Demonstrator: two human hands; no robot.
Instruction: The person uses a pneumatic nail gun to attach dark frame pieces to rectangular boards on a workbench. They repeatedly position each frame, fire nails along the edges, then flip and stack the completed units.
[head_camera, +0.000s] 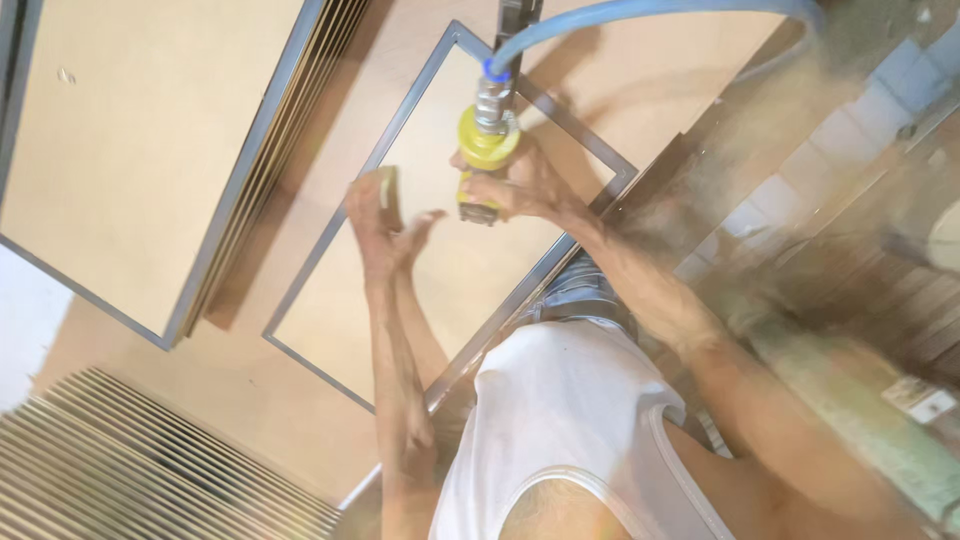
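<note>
From the head camera, looking straight down, the right hand (520, 185) is wrapped around a yellow air tool (487, 150), its grip closed on the body. A blue hose (640, 10) runs from the tool's metal fitting up and away to the right. The tool stands over a metal-framed panel (330, 300) lying flat on the tabletop (250, 390). The left hand (385, 225) hovers just beside the tool, fingers curled round a small pale block (383, 188). A stack of similar framed panels (150, 150) lies to the left, well apart, and another stack (150, 470) shows its edges at the lower left.
</note>
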